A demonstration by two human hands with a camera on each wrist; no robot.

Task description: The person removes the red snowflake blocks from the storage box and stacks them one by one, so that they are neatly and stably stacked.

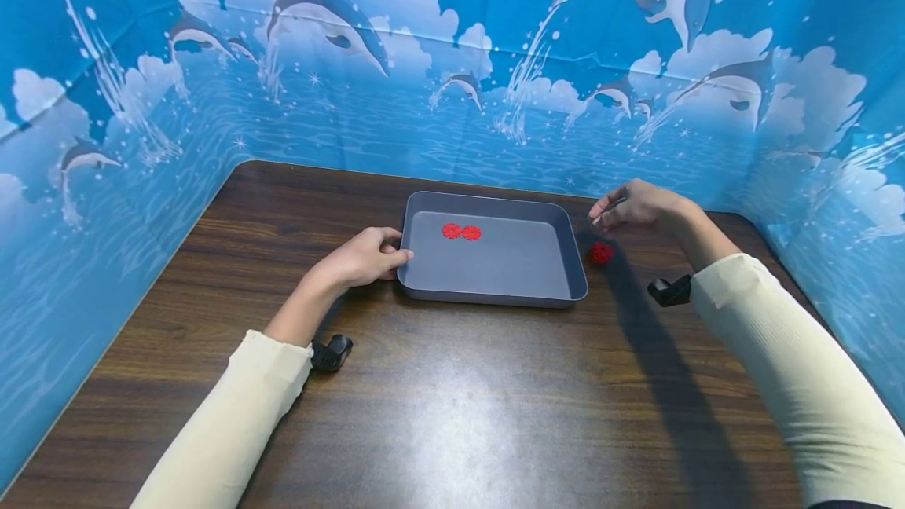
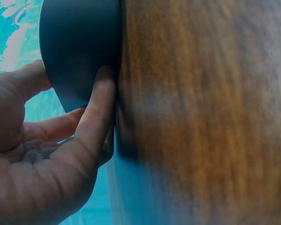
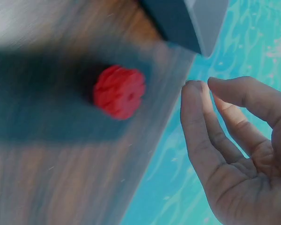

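A shallow dark grey baking tray (image 1: 495, 258) rests on the table. My left hand (image 1: 372, 256) grips its left side, the thumb over the rim and the other fingers outside and under it; the left wrist view shows the tray's corner (image 2: 77, 42) between them. Inside the tray, towards the back left, two flat red notched discs (image 1: 451, 231) lie side by side. My right hand (image 1: 636, 204) hovers just past the tray's right side with nothing between thumb and fingertips. Below it, a small stack of red notched discs (image 3: 119, 92) stands on the table, close to the tray.
Dark wood-grain table (image 1: 452, 399) surrounds the tray on all sides. A blue dolphin-print curtain (image 1: 424, 100) hangs along its back and sides. Each wrist wears a small black camera (image 1: 332, 353). The right arm's shadow falls across the table's right part.
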